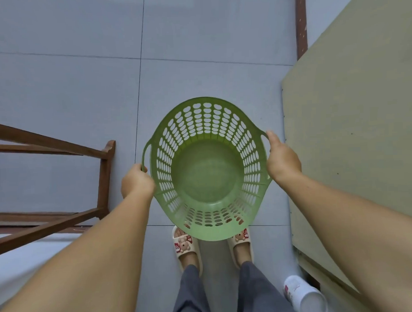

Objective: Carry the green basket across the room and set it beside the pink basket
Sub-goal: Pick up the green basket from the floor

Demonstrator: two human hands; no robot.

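Note:
The green basket [207,179] is round, perforated and empty, and it hangs in front of me above the grey tiled floor. My left hand [137,181] is closed around its left handle. My right hand [282,159] grips the right handle, thumb on top. The basket's near rim hides the toes of my feet in cream slippers [186,246]. No pink basket is in view.
A dark wooden frame [103,180] stands close on the left. A flat olive-green surface [353,127] runs along the right, with a brown post [301,24] behind it. A white bottle [305,297] lies on the floor at lower right. Grey floor tiles [80,67] stretch ahead.

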